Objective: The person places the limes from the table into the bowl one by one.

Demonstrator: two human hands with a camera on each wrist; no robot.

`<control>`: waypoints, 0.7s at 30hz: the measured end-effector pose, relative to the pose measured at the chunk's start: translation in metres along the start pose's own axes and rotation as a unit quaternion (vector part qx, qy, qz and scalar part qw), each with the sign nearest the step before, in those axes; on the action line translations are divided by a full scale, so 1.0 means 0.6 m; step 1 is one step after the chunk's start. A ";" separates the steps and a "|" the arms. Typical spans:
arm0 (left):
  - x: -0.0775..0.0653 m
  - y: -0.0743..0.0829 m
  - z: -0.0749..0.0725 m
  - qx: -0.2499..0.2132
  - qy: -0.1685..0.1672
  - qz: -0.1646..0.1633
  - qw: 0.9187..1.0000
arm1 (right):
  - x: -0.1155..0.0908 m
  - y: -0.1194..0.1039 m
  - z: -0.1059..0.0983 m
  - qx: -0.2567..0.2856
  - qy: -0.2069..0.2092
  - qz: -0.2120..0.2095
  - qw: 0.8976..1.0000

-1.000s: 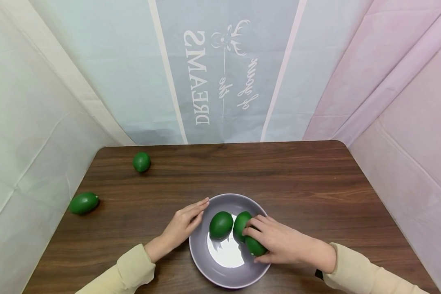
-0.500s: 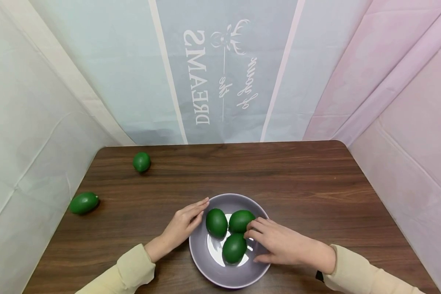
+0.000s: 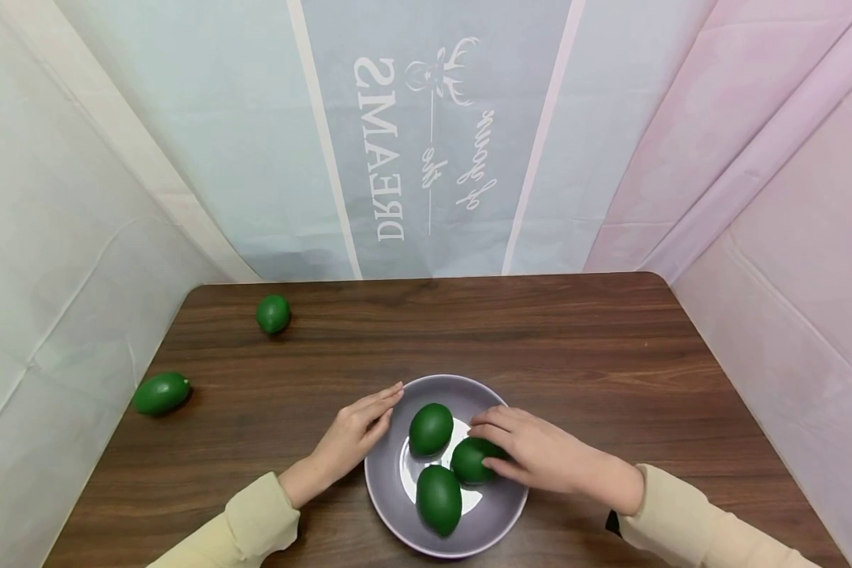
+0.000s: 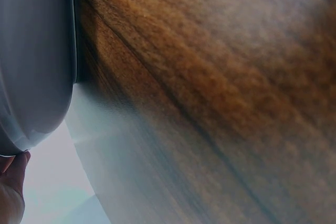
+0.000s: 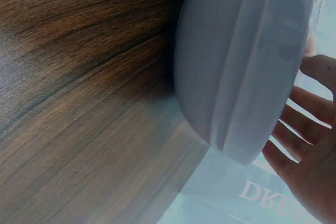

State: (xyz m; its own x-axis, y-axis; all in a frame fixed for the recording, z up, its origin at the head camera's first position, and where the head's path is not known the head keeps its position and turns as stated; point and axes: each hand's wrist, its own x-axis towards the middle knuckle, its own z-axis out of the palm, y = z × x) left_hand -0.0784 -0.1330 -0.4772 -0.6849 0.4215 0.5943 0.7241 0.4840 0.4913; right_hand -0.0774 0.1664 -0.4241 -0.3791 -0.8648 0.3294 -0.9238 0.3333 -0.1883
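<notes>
In the head view a grey-purple bowl [image 3: 392, 505] holds three green limes: an upper lime [image 3: 431, 429], a lower lime [image 3: 439, 500] and a right lime [image 3: 468, 464]. My right hand [image 3: 539, 451] reaches over the bowl's right rim, fingers and thumb curled about the right lime. In the right wrist view that hand's fingers pass over the rim, and the limes are hidden by the bowl's wall. My left hand [image 3: 358, 430] rests with straight fingers against the bowl's left rim. The left wrist view shows the bowl's outer side [image 4: 34, 51] and part of the hand.
Two more green limes lie on the brown wooden table [image 3: 575, 339]: a far lime [image 3: 273, 314] at the back left and a side lime [image 3: 162, 393] by the left edge. Pale cloth panels [image 3: 433, 158] with printed lettering stand behind the table and along both sides.
The limes in the bowl first spread apart, then shifted again. The right hand's thumb has moved up and in onto the right lime. The left hand has stayed at the rim.
</notes>
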 end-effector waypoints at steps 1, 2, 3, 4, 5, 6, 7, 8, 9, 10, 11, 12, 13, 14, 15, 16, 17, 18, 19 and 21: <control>0.000 0.000 0.000 0.000 0.001 0.002 1.000 | 0.000 0.002 0.001 0.001 0.007 0.001 1.000; 0.000 0.000 0.000 -0.001 0.001 0.000 1.000 | 0.000 0.005 0.001 0.003 0.013 0.004 1.000; 0.000 0.000 0.001 0.000 0.002 0.002 1.000 | 0.000 0.007 0.002 0.005 0.017 0.008 1.000; 0.000 0.000 0.001 0.001 0.004 0.005 1.000 | 0.000 0.009 0.003 0.007 0.021 0.012 1.000; 0.000 0.000 0.001 0.002 0.004 0.005 1.000 | 0.000 0.011 0.004 0.009 0.025 0.018 0.999; 0.000 0.000 0.001 0.001 0.004 0.004 1.000 | 0.000 0.012 0.005 0.012 0.029 0.024 0.999; 0.000 0.000 0.000 0.001 0.004 0.003 1.000 | 0.001 0.014 0.005 0.014 0.032 0.031 0.999; 0.001 0.001 0.000 0.001 0.004 0.002 1.000 | 0.002 0.015 0.005 0.016 0.036 0.037 0.999; 0.001 0.002 -0.001 0.000 0.002 -0.001 1.000 | 0.002 0.017 0.005 0.017 0.039 0.044 0.998; 0.001 0.002 -0.001 -0.002 0.001 -0.004 1.000 | 0.003 0.018 0.005 0.019 0.043 0.050 0.998; 0.001 0.003 -0.002 -0.003 0.000 -0.008 1.000 | 0.004 0.019 0.005 0.022 0.049 0.055 0.997; 0.002 0.003 -0.002 -0.004 -0.001 -0.010 1.000 | 0.005 0.021 0.005 0.024 0.052 0.061 0.996; 0.002 0.003 -0.002 -0.005 -0.001 -0.011 1.000 | 0.005 0.022 0.006 0.027 0.056 0.067 0.996; 0.002 0.003 -0.003 -0.004 0.000 -0.010 1.000 | 0.006 0.023 0.006 0.027 0.060 0.071 0.995; 0.002 0.004 -0.003 -0.005 0.000 -0.011 1.000 | 0.006 0.024 0.007 0.031 0.062 0.078 0.995; 0.002 0.003 -0.003 -0.005 0.001 -0.011 1.000 | 0.007 0.025 0.008 0.033 0.066 0.082 0.994; 0.002 0.003 -0.003 -0.005 0.001 -0.009 1.000 | 0.007 0.026 0.008 0.035 0.067 0.089 0.993; 0.002 0.003 -0.003 -0.005 0.002 -0.009 1.000 | 0.007 0.027 0.009 0.036 0.068 0.094 0.993; 0.003 0.003 -0.003 -0.004 0.004 -0.006 1.000 | 0.008 0.027 0.009 0.040 0.070 0.101 0.992; 0.003 0.003 -0.004 -0.005 0.004 -0.006 1.000 | 0.008 0.028 0.010 0.045 0.072 0.113 0.990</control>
State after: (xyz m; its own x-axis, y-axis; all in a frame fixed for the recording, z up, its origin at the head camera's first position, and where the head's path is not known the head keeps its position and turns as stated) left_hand -0.0782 -0.1329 -0.4737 -0.6925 0.4100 0.5935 0.7171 0.4808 0.5046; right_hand -0.0945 0.1654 -0.4310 -0.5848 -0.7074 0.3970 -0.8088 0.4710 -0.3522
